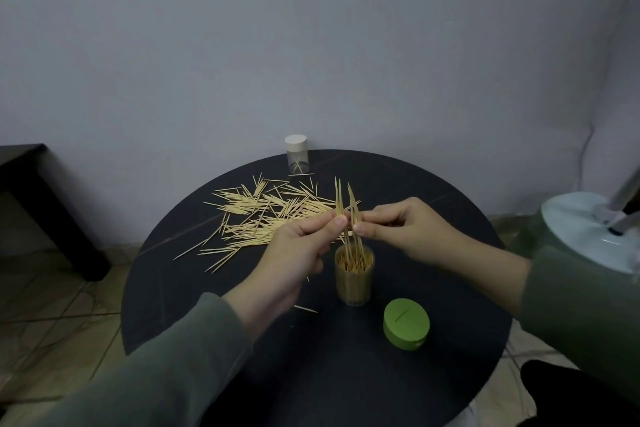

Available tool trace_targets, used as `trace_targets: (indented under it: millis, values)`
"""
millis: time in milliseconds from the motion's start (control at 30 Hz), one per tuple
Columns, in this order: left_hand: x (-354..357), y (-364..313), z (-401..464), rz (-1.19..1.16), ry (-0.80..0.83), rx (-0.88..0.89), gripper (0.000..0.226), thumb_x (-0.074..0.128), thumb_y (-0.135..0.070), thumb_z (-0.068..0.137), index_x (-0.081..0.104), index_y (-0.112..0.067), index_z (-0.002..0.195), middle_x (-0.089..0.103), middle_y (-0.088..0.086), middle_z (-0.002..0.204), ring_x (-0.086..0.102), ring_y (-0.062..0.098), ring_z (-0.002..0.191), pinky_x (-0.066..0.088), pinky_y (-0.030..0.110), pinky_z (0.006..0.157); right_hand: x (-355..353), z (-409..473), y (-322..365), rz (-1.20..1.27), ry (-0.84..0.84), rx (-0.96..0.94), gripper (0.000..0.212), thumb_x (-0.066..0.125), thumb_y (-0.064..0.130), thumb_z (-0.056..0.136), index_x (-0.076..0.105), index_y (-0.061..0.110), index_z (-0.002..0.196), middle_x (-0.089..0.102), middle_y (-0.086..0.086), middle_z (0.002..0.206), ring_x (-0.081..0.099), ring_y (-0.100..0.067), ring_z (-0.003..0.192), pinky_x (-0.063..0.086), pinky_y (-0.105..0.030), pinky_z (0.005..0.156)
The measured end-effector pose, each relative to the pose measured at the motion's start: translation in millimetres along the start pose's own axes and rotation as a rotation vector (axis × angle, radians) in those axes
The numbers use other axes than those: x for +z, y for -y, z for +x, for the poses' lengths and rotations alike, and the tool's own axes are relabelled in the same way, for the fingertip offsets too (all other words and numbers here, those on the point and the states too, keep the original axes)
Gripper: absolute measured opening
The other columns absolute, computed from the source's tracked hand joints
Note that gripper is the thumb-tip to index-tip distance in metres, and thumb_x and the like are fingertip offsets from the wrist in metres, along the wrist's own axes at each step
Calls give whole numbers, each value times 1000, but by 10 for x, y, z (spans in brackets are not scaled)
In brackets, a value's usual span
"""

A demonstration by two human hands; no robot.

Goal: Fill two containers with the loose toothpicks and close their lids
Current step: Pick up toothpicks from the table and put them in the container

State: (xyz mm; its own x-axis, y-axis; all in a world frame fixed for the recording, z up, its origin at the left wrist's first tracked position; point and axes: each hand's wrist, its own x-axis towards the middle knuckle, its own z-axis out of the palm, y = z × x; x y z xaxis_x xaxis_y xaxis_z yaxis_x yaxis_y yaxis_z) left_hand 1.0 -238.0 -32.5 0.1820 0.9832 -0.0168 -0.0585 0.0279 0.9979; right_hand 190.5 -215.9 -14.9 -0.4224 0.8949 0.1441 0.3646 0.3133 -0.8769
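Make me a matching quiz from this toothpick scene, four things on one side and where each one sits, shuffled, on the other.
Things:
1. green lid
2. white-capped container
3. open container
4. loose toothpicks

Places:
A. far edge of the round table, closed and nearly empty
B. scattered across the table's far left part
C. directly under both hands, packed with toothpicks
D. lying on the table, near side, right of the open container

Pairs: 1-D, 2-A, 3-C, 4-B
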Motion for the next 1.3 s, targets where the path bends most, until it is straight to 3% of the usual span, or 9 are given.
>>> trace_targets:
  millis: [100, 133, 200, 300, 400, 600, 700, 1033, 1300]
  values:
    - [42, 19, -50, 40, -13, -30, 24, 61, -26, 90, 73, -18, 110, 72, -13, 84, 60, 1, 69, 29, 23, 54, -23, -16, -56, 0, 21, 38, 22, 66, 24, 85, 72, 25, 106, 74, 12, 95, 66, -1, 96, 51, -19, 84]
    - [50, 40, -55, 50, -13, -40, 25, 62, -27, 90, 73, -19, 110, 73, -8, 101, 52, 0, 105, 31, 24, 57, -23, -20, -71, 4, 29, 47, 22, 66, 24, 85, 72, 26, 106, 74, 11, 97, 66, -1, 97, 51, -20, 85]
    - [71, 69, -72, 41, -6, -54, 24, 62, -27, 89, 73, -20, 110, 71, -5, 112, 44, -2, 80, 33, 25, 59, -20, -25, -97, 11, 40, 60, 21, 66, 26, 84, 72, 26, 105, 74, 9, 99, 66, -2, 98, 51, -23, 88]
    - [78, 70, -75, 13, -21, -80, 24, 64, -27, 87, 74, -20, 108, 72, -7, 110, 52, 9, 99, 46, 35, 80, -23, -18, -113, 12, 40, 69, 23, 67, 31, 80, 73, 27, 102, 73, 7, 98, 65, -4, 98, 52, -26, 88]
    - [50, 76, -69, 13, -20, -97, 25, 65, -26, 85, 74, -20, 108, 72, -8, 110, 55, 17, 110, 40, 48, 99, -27, -14, -116, 9, 50, 87, 30, 68, 35, 76, 73, 24, 104, 74, 7, 99, 66, -3, 98, 52, -26, 89]
    - [20, 85, -76, 96, -14, 13, 20, 68, -16, 84, 75, -13, 103, 75, -5, 98, 66, -3, 89, 49, 12, 69, -23, -25, -113, -70, 25, 112, 18, 73, 33, 78, 74, 30, 96, 74, 12, 92, 65, 1, 93, 52, -22, 83]
    - [-22, 99, -53, 170, 3, 84, 24, 73, -19, 78, 76, -11, 100, 74, -1, 99, 67, 9, 99, 52, 22, 85, -15, -47, -88, -129, 17, 91, 10, 73, 33, 80, 73, 36, 89, 73, 11, 90, 64, 1, 89, 52, -20, 77]
    - [-83, 60, -7, 400, 24, 73, 18, 78, -17, 76, 78, -16, 94, 70, 0, 90, 61, -4, 77, 44, 9, 68, -17, -36, -5, -390, 78, 161, 29, 71, 49, 76, 74, 35, 101, 63, 22, 93, 57, -2, 97, 46, -35, 93]
    - [-61, 1, -28, 482, 51, 140, 13, 78, -15, 76, 76, -18, 88, 72, -6, 83, 59, -7, 72, 43, 6, 63, -36, -37, 80, -412, 21, 107, 19, 71, 39, 81, 74, 35, 99, 69, 20, 88, 62, 4, 86, 48, -15, 71]
